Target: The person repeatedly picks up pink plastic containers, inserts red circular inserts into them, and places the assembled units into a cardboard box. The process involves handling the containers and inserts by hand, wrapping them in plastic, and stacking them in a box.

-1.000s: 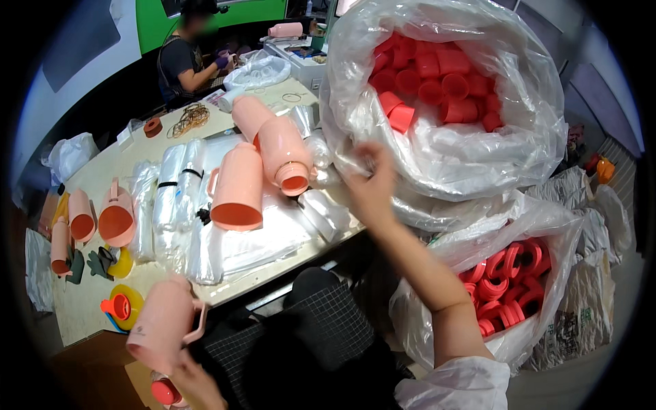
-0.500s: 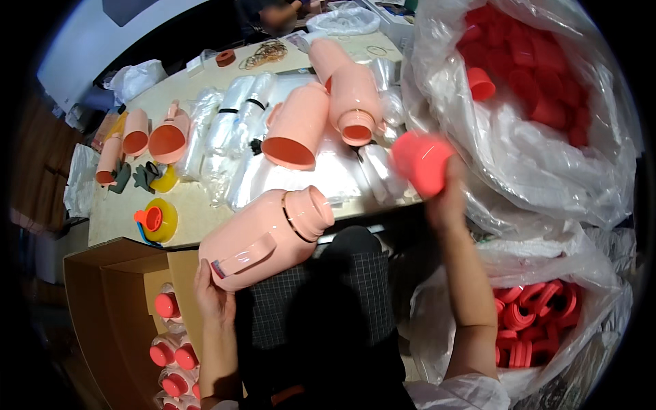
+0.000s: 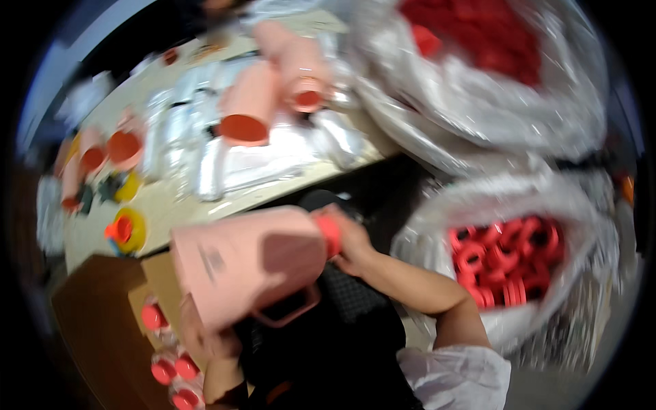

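Note:
Across my lap lies a pink thermos jug point(image 3: 239, 253), tilted on its side with its handle hanging below. My left hand point(image 3: 210, 335), smeared by motion, is wrapped round its base end. At the mouth end my right hand point(image 3: 353, 240) grips a red cap point(image 3: 331, 234), which sits against the jug's neck. How far the cap is on cannot be made out, since my fingers cover part of it. Two more pink jug bodies, an upright-handled one point(image 3: 249, 102) and one with a narrow neck point(image 3: 305, 75), lie on the table with their openings toward me.
The pale table point(image 3: 232, 205) also bears clear plastic bags point(image 3: 181, 130), several smaller pink bodies and a yellow round piece point(image 3: 133, 231). At left stands a cardboard box point(image 3: 89, 307) with red-capped jugs point(image 3: 162, 370). A bag of red rings point(image 3: 502, 256) and a bag of red cups point(image 3: 478, 34) are at right.
My right hand has brought the red cap from the right to the jug's mouth. The jug has rolled so its handle faces down toward me. The whole view has shifted.

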Tool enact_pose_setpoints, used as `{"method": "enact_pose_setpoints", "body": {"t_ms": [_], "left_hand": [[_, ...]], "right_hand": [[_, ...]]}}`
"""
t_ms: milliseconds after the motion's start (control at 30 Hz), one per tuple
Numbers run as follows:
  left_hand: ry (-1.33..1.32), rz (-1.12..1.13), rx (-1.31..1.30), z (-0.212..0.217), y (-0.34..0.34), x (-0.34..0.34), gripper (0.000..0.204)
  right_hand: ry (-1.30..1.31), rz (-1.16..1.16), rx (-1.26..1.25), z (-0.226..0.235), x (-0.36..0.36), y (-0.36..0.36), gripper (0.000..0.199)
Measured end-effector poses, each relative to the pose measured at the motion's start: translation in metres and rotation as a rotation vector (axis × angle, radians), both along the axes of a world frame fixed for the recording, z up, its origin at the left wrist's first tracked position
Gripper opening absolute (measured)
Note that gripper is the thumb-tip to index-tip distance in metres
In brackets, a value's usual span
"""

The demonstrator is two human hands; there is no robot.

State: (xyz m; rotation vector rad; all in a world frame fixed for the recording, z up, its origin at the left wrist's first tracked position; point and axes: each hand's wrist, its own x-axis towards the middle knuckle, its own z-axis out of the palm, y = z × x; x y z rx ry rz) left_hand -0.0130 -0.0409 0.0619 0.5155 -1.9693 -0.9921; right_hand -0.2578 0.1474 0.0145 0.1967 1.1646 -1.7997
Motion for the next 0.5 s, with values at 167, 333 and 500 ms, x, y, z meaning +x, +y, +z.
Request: {"method": "enact_pose_setpoints", "body": {"t_ms": [167,333,500], "left_hand": [[0.206,-0.182,0.529,0.024,-0.030,-0.032,0.031],[0.103,-0.522,-0.044,0.053,-0.019,-0.079,0.040],[-0.334,-0.853,-0.192,0.044,0.042,-0.112,0.041]], "right_hand": [[-0.071,0.147,-0.166,-0.034,0.077,0.047,0.064],[0.522,0.470,-0.019,-0.044,0.131,0.096,0.045],[0.845,-0.675,0.489,0.029,-0.003,0.198,0.007]]}}
